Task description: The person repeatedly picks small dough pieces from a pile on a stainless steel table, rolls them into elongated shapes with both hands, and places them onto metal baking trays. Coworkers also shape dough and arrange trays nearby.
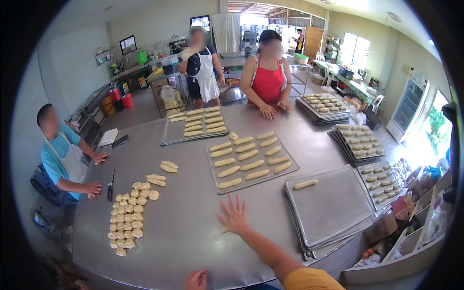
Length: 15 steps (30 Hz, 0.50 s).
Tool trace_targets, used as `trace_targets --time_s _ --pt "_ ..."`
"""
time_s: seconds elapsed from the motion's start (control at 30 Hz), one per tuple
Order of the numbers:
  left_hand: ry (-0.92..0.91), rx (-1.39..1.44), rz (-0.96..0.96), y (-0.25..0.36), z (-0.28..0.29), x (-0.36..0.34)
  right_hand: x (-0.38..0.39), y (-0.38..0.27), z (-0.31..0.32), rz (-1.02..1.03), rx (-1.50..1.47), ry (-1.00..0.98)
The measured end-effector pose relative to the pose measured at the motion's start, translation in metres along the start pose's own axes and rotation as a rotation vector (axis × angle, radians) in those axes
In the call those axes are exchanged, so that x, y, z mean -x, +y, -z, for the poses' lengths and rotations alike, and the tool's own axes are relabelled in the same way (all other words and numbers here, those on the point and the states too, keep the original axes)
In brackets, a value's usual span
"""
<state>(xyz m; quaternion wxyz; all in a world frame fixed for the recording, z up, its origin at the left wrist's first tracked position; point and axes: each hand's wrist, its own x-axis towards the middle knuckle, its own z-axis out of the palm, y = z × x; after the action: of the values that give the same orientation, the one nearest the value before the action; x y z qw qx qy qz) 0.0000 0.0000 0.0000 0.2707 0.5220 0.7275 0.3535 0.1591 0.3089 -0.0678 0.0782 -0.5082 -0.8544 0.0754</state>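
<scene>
My right hand (234,216) lies palm down with its fingers spread over the metal table (179,227). A small bit of pale dough (224,230) shows from under the palm, most of it hidden. At the table's near edge my left hand (196,279) is curled closed and partly cut off by the picture's rim; what it holds, if anything, is hidden. Just beyond my right hand sits a tray (210,178) with several long dough rolls (252,165). To my right a stack of trays (333,212) bears a single dough roll (305,184) on top.
Dough balls (128,217) sit clustered at the left, with shaped rolls (156,180) behind them. A knife (111,183) lies near a seated person in blue (63,154). Two people stand across the table, one in a red apron (267,79). More loaded trays (193,123) occupy the far side and right.
</scene>
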Motion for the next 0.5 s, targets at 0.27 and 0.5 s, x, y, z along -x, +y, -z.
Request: trace_targets --time_s 0.27,0.5 --pt "-0.074 0.033 0.018 0.023 -0.003 -0.011 0.058 -0.006 -0.006 0.067 -0.081 0.002" --pt "-0.23 -0.064 0.04 0.026 -0.001 -0.01 0.173 -0.024 0.016 0.042 -0.054 -0.05"
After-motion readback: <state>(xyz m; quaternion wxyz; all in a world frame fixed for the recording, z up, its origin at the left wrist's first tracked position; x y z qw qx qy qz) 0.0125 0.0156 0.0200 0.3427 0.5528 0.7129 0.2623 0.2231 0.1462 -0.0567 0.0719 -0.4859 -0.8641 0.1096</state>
